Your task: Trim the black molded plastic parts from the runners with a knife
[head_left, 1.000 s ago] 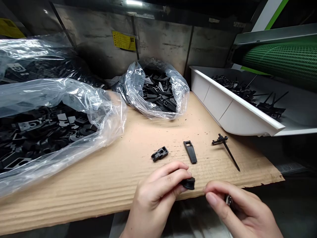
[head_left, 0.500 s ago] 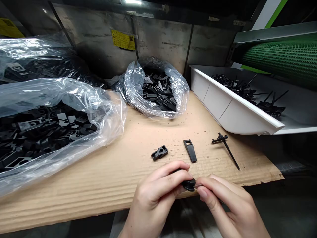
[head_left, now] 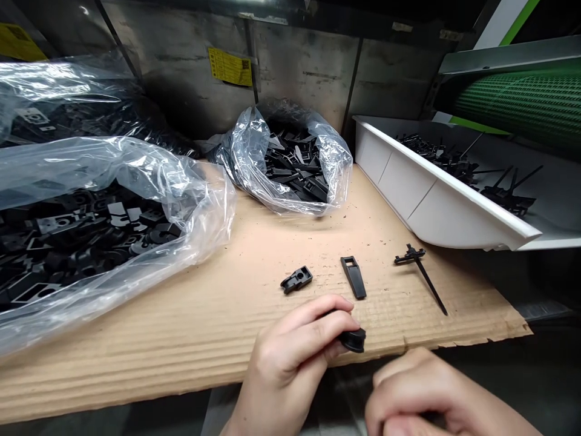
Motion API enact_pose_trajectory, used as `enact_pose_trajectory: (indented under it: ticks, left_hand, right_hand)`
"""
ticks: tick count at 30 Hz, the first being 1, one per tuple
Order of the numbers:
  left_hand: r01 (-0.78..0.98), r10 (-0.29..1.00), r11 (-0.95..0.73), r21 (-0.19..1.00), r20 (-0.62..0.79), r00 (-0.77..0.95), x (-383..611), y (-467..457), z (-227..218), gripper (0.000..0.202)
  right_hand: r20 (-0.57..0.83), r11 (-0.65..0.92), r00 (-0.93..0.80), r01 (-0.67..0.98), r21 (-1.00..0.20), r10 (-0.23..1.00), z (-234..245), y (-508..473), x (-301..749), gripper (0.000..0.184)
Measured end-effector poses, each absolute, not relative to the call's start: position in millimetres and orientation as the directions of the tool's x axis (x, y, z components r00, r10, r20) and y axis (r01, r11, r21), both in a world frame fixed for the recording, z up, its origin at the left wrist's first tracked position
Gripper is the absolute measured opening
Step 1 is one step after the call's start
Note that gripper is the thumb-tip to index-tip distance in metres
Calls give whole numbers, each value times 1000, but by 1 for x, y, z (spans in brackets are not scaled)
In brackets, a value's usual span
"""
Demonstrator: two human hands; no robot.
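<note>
My left hand (head_left: 290, 357) pinches a small black plastic part (head_left: 353, 340) with a rounded, grooved end; the rest of it is hidden by the fingers. My right hand (head_left: 417, 393) is curled closed just below and to the right, apart from that part. What it holds, if anything, is hidden in the curled fingers. Beyond the hands, on the cardboard (head_left: 254, 327), lie a short black part with a round hole (head_left: 297, 279), a tapered black piece with a square opening (head_left: 353, 277) and a thin black stem with a crosspiece (head_left: 420, 278).
A clear bag (head_left: 204, 242) of black parts lies at the left, with another bag (head_left: 91, 91) behind it. An open bag (head_left: 336, 151) of tapered pieces stands at the back. The white tray (head_left: 408, 194) at the right holds stemmed parts, below a green mesh roll (head_left: 521, 100).
My right hand has drawn away from the grooved part, down and to the right, and its fingers have curled in. My left hand keeps its grip. The view has shifted slightly.
</note>
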State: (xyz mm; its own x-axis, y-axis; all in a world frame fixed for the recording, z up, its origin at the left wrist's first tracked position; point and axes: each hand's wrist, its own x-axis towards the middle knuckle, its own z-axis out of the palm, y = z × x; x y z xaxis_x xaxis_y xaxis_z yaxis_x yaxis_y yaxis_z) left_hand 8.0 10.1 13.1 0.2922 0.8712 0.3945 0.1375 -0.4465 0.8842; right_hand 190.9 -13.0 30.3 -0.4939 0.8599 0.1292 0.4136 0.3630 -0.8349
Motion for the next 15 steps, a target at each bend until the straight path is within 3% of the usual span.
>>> enact_pose_trajectory:
  ticks: [3,6,11,15]
  left_hand:
    - [146,881,-431,890,381,280,8,10,14,30]
    - [142,877,-442,886,393,276,10,11,15,29]
    - [138,873,-452,881,406,271,10,11,14,29]
    - [131,885,-428,894,385,262,7,10,11,30]
  right_hand:
    - [222,304,-226,453,-838,948,26,-14,184,22]
    - [379,350,-35,467,-812,925,18,-18,176,13]
    - [470,438,-54,469,-767,881,8,-21,167,13]
    - [447,394,-33,532,-750,894,7,-20,168,13]
